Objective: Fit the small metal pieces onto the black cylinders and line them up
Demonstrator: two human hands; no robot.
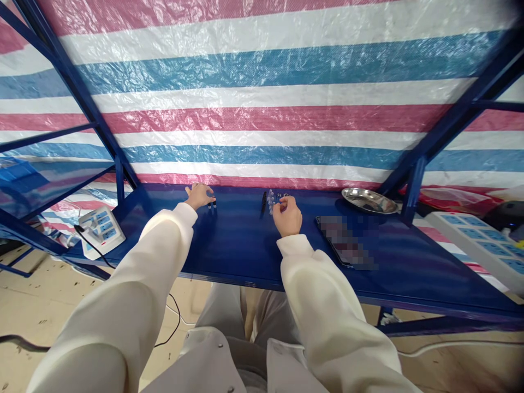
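Note:
My left hand (200,195) is over the left part of the blue table, thumb and forefinger curved apart. Right at its fingertips stand two small dark cylinders with silvery ends (212,204); I cannot tell whether the fingers touch them. Further right, my right hand (289,216) is closed, its fingers curled together in a pinch. Whatever it may hold is too small to make out. Just left of it lies a row of small clear plastic pieces (271,200), with a row of small black pieces (264,201) alongside. Several small shiny metal parts (280,195) sit behind its fingers.
A phone (339,243), partly blurred, lies right of my right hand. An oval steel dish (368,201) stands at the back right. White power strips (100,232) are at both ends. Blue frame posts (413,188) rise at the sides, before a striped plastic sheet (262,120).

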